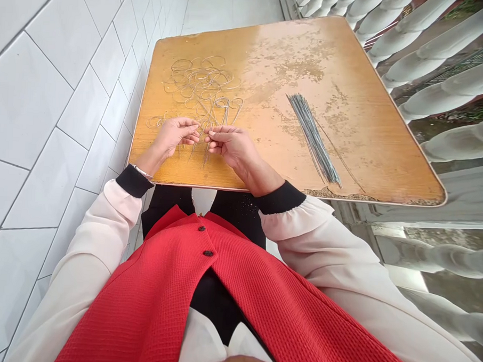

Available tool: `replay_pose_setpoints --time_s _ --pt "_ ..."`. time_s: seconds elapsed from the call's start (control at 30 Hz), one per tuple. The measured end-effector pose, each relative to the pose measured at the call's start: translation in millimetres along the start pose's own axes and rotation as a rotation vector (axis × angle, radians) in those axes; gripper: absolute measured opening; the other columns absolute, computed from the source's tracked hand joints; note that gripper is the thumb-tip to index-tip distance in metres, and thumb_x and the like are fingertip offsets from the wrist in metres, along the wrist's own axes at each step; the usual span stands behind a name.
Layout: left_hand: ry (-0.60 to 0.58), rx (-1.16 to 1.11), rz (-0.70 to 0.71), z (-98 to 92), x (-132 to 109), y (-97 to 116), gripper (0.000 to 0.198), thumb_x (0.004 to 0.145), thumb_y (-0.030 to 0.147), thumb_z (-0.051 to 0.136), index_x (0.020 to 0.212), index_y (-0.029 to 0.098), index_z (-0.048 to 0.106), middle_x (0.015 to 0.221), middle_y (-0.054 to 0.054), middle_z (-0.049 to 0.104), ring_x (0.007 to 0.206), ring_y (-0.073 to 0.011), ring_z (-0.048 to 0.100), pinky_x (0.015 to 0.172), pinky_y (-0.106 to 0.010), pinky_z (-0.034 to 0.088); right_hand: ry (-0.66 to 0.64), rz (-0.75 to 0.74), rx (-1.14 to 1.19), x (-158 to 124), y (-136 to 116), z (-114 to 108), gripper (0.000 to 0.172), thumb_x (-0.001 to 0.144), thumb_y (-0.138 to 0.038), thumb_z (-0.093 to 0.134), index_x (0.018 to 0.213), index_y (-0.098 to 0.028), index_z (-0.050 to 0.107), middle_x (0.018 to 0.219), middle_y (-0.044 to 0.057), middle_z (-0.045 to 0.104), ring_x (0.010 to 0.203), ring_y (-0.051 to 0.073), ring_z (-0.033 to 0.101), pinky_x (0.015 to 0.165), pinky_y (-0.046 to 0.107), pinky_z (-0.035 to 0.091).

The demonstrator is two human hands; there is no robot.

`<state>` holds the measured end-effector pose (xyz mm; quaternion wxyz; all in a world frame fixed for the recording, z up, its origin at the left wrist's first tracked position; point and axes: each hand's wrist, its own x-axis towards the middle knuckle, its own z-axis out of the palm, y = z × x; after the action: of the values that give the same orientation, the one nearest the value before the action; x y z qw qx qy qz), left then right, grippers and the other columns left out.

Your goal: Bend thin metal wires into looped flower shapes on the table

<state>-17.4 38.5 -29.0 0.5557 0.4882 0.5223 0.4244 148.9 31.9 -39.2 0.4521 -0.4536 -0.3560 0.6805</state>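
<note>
Where the hands are working: over the near edge of the bench (pixel 266 169), close to the body, apparently keeping the small work right under the eyes.
Left hand (pixel 173 138): curling inward, with fingers (pixel 191 132) seemingly closing on the upper part of the thin wires (pixel 205 158).
Right hand (pixel 230 147): reaching in to meet the left, with fingers (pixel 216 133) pinching those wires and letting their lower ends hang toward the bench, likely for fine control.
Nearby pile: wire loops (pixel 200 80) lying tangled just beyond the hands, within easy reach.
Farther off: a bundle of straight wires (pixel 313 139) lying parallel, well to the right, perhaps being kept apart from the loops.
Surroundings: white tiles (pixel 48 114) running along the left, white balusters (pixel 441 88) standing beyond the right side.
Hard to make out: fingertips hiding the exact contact points, pale wire blending into the wood, and the number of wires in the pinch remaining impossible to tell.
</note>
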Motion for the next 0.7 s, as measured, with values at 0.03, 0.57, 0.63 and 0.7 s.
replay_pose_setpoints --time_s 0.03,0.57,0.63,0.7 --pt "0.008 -0.001 0.011 0.6 0 0 0.009 0.094 0.011 0.062 0.085 0.013 0.064 0.066 0.003 0.069 0.056 -0.0035 0.065 0.062 -0.017 0.05 0.008 0.011 -0.004 0 0 0 0.023 0.086 0.003 0.057 0.072 -0.012 0.068 0.059 0.0 0.065 0.043 0.005 0.052 0.044 0.015 0.048" --pt "0.112 0.002 0.063 -6.0 9 -1 0.013 0.094 0.021 0.066 0.082 0.016 0.065 0.072 0.002 0.07 0.063 -0.0048 0.067 0.07 -0.019 0.054 -0.129 0.042 -0.162 -13 14 -7 0.014 0.095 -0.017 0.066 0.083 -0.012 0.072 0.06 0.003 0.071 0.041 0.007 0.06 0.042 0.015 0.051" --pt "0.114 -0.001 0.062 -5.0 8 0 0.012 0.094 0.021 0.066 0.083 0.016 0.065 0.071 0.002 0.069 0.062 -0.0044 0.067 0.07 -0.018 0.053 -0.122 0.025 -0.191 -13 16 -6 0.015 0.096 -0.013 0.063 0.084 -0.012 0.072 0.054 0.001 0.068 0.038 0.007 0.057 0.038 0.014 0.047" --pt "0.118 -0.014 0.053 -3.3 6 3 0.012 0.094 0.019 0.066 0.083 0.015 0.064 0.069 0.003 0.068 0.06 -0.0039 0.066 0.068 -0.018 0.053 -0.117 0.007 -0.217 -12 17 -5 0.017 0.096 -0.008 0.06 0.085 -0.012 0.072 0.051 -0.001 0.066 0.035 0.006 0.055 0.035 0.013 0.043"
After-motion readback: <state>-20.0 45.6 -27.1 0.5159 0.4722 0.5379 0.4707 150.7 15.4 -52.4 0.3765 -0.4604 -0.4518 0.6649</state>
